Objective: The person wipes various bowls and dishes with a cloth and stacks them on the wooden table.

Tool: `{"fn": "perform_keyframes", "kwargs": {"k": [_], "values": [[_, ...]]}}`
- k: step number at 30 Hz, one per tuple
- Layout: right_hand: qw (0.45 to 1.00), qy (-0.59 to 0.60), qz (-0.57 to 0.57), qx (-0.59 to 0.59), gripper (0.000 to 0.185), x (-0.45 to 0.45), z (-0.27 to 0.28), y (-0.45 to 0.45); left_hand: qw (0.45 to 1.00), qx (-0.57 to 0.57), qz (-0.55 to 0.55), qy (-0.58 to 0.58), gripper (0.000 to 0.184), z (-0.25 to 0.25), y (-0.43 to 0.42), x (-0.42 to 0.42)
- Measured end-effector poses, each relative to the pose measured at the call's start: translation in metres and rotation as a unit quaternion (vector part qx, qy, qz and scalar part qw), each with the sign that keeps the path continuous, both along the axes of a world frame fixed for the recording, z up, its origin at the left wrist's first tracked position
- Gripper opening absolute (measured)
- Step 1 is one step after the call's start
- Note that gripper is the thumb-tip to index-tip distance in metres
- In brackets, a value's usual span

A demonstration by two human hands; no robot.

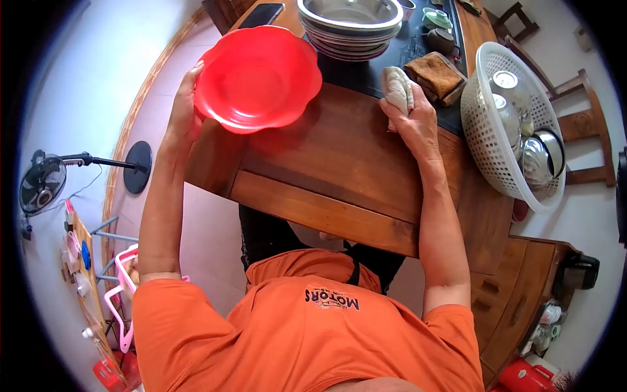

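Note:
A red bowl [251, 78] with a wavy rim is in my left hand [189, 98], which grips it by its left edge above the wooden table [326, 153]. The bowl's inside faces up toward me and looks bare. My right hand [416, 121] is closed around a crumpled pale cloth [398, 90], over the table's right half. Bowl and cloth are apart. Just beyond the right hand lies a folded brown towel [435, 75].
A stack of metal bowls and plates [353, 36] stands at the table's far side. To the right, a white perforated basket [486, 124] holds several bowls and lids. A phone [262, 15], a small dark teapot [441, 43] and a green-lidded cup [436, 18] are farther back. A fan [42, 186] stands left.

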State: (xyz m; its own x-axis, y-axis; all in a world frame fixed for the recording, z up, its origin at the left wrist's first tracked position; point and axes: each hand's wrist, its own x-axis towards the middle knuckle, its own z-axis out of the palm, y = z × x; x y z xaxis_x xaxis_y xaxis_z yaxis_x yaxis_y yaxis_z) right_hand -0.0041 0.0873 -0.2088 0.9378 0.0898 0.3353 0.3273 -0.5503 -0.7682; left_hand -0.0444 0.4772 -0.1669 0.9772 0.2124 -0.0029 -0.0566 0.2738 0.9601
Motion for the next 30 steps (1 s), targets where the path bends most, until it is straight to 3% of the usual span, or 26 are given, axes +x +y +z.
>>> {"fn": "perform_keyframes", "kwargs": {"k": [7,14,16,19,21,23,25,27,29,30], "values": [[1.0,0.011,0.0,0.005,0.059,0.001,-0.004,-0.003,0.984,0.136,0.049,0.101,0.039,-0.016,0.015,0.011],[0.998,0.043,0.021,0.039,0.061,0.001,-0.004,-0.003,0.974,0.186,0.112,0.067,0.045,-0.039,0.028,0.02],[0.997,0.056,0.028,0.047,0.061,-0.001,-0.002,-0.005,0.994,0.092,0.058,0.006,0.05,-0.048,0.039,0.019],[0.999,-0.016,0.041,0.013,0.061,0.003,-0.005,-0.006,0.997,0.014,0.082,0.004,0.053,-0.069,0.046,0.018],[0.997,-0.077,0.015,-0.009,0.06,0.003,-0.01,-0.005,0.988,0.097,0.115,-0.032,0.051,-0.095,0.069,0.021],[0.998,-0.058,0.006,-0.02,0.057,0.002,-0.007,-0.005,0.987,0.125,0.098,-0.039,0.052,-0.079,0.047,0.008],[0.993,-0.115,-0.005,-0.021,0.054,-0.001,-0.006,-0.003,0.966,0.234,0.098,-0.052,0.051,-0.085,0.052,0.008],[0.992,-0.125,-0.013,-0.025,0.053,-0.001,-0.007,-0.004,0.962,0.248,0.099,-0.051,0.051,-0.086,0.05,0.006],[0.997,-0.081,0.004,-0.013,0.053,-0.002,-0.005,-0.004,0.957,0.265,0.106,-0.049,0.05,-0.083,0.044,0.004],[0.999,-0.032,0.007,-0.016,0.062,-0.003,-0.001,-0.005,0.958,0.258,0.117,-0.042,0.051,-0.076,0.03,0.0]]}}
